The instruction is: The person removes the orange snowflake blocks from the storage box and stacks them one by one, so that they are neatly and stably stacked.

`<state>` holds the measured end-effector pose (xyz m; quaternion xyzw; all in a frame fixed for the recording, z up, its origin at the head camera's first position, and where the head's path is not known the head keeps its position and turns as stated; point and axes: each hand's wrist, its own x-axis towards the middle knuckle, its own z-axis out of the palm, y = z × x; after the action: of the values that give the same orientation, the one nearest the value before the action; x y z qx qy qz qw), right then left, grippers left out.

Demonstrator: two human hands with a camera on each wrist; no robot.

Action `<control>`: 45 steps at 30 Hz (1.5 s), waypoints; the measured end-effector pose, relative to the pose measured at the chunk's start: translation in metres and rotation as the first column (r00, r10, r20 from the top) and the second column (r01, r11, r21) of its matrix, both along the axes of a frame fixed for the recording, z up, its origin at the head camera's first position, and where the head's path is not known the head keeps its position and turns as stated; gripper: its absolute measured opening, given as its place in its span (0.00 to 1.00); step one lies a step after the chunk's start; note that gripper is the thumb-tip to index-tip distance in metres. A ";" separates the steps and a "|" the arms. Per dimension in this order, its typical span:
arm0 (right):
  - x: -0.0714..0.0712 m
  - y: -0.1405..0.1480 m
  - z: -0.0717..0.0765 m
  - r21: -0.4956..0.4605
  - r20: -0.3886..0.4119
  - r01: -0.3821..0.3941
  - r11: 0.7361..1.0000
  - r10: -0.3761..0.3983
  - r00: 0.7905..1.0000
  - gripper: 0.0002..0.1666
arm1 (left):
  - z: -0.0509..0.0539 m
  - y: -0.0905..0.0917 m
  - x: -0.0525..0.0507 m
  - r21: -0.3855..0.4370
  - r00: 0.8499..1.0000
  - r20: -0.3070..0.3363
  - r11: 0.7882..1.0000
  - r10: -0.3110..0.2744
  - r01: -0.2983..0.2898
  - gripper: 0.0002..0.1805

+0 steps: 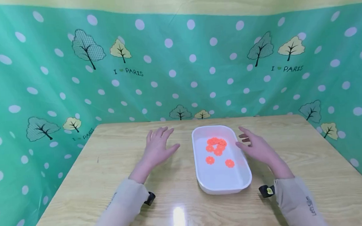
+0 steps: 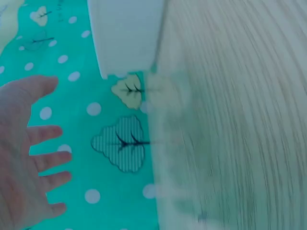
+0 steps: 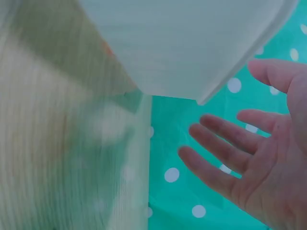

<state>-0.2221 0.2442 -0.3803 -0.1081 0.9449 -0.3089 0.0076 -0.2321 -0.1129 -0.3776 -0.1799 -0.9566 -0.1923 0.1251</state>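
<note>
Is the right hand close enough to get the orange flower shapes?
Probably yes: the right hand is beside the white plastic tub, whose open top leaves the way to the orange flower shapes free.

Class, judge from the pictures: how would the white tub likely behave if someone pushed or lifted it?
The white tub probably stays stiff, as its walls and rim hold a clean shape. It seems unlikely to tip when pushed, standing flat on the table. If tilted, the scattered orange pieces might slide.
</note>
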 end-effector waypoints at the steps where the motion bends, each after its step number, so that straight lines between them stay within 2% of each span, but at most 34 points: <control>1: 0.000 0.000 0.000 -0.026 0.006 -0.013 1.000 0.013 1.000 0.42 | 0.000 0.002 0.001 0.012 1.000 0.006 1.000 -0.001 0.001 0.35; 10: -0.001 0.006 -0.004 -0.140 0.064 -0.068 0.988 0.077 0.995 0.40 | 0.001 0.032 0.004 0.108 0.998 0.050 0.994 -0.042 0.037 0.30; 17: -0.002 0.006 -0.009 -0.253 0.162 -0.042 0.967 0.085 0.983 0.43 | -0.004 0.055 0.012 0.271 0.983 0.132 0.959 -0.129 0.089 0.27; 21: -0.002 0.006 -0.011 -0.298 0.196 -0.041 0.954 0.103 0.975 0.42 | -0.007 0.065 0.016 0.295 0.975 0.158 0.950 -0.155 0.103 0.25; 25: -0.001 0.005 -0.011 -0.320 0.220 -0.045 0.946 0.120 0.968 0.42 | -0.009 0.076 0.018 0.259 0.968 0.161 0.955 -0.190 0.145 0.22; 31: 0.000 0.005 -0.011 -0.339 0.226 -0.058 0.939 0.141 0.964 0.41 | -0.014 0.092 0.018 0.131 0.960 0.118 0.962 -0.253 0.237 0.21; 37: -0.001 0.005 -0.013 -0.349 0.225 -0.069 0.935 0.155 0.962 0.39 | -0.014 0.103 0.019 0.026 0.945 0.118 0.952 -0.307 0.306 0.21; 41: -0.002 0.006 -0.014 -0.358 0.232 -0.070 0.931 0.162 0.959 0.39 | -0.013 0.110 0.018 0.016 0.927 0.142 0.937 -0.346 0.348 0.21; 45: -0.001 0.007 -0.014 -0.360 0.244 -0.068 0.931 0.164 0.956 0.39 | -0.014 0.116 0.015 0.034 0.908 0.192 0.927 -0.373 0.374 0.21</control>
<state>-0.2235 0.2513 -0.3947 -0.1209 0.8574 -0.4815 0.1356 -0.2172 0.0036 -0.3921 -0.3401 -0.9123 -0.2278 -0.0085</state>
